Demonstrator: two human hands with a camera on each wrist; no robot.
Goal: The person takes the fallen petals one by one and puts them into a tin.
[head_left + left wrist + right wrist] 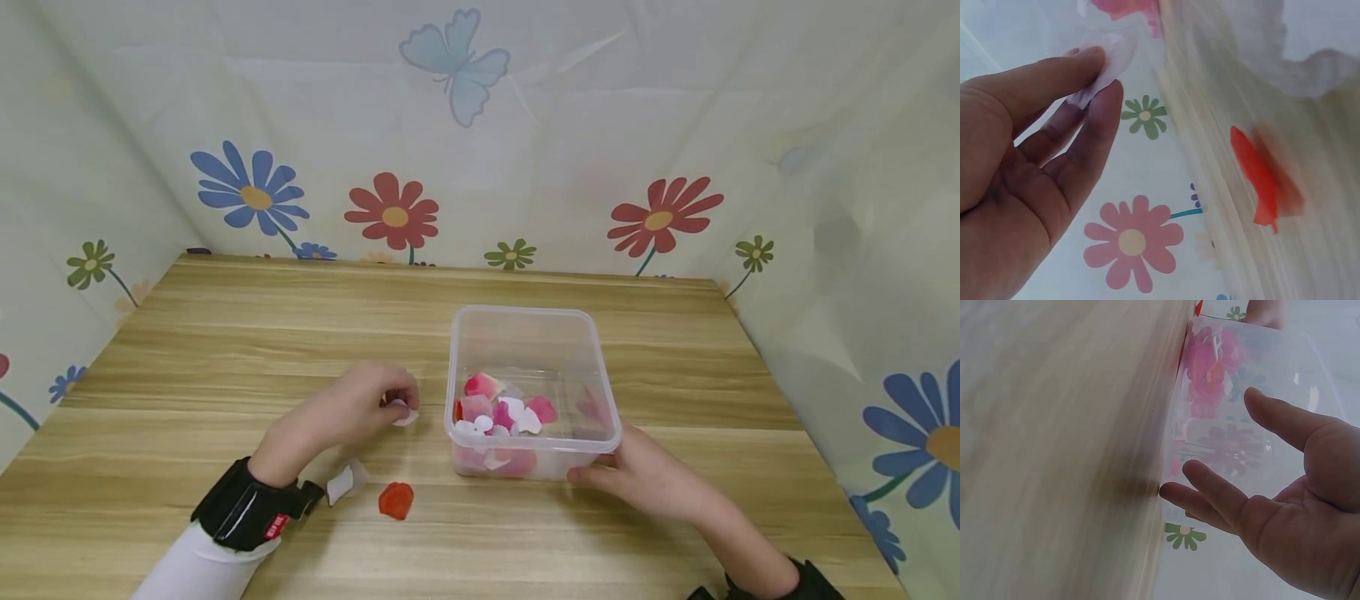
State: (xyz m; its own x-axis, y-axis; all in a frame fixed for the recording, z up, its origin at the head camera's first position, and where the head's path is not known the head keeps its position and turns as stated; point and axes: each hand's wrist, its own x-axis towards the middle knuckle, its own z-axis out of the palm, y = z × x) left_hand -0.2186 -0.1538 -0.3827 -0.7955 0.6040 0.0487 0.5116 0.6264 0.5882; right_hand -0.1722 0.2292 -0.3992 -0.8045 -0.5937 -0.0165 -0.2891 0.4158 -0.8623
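My left hand (352, 408) pinches a pale pinkish-white petal (1110, 59) between thumb and fingers, left of a clear plastic box (534, 443). Pink, white and red petals (498, 410) lie loosely inside the box, mostly toward its left side. At the box's near right corner, my right hand (645, 479) rests against the wall; in the right wrist view its thumb and fingers (1216, 490) are spread and fairly straight. On the table between my left wrist and the box lie a red-orange petal (396, 501) and a whitish petal (345, 483).
The wood-grain table (300, 308) runs back to a white curtain (315, 92) printed with flowers and a butterfly. Curtain sides stand along the left and right table edges. Black straps with cameras (247, 504) sit on both wrists.
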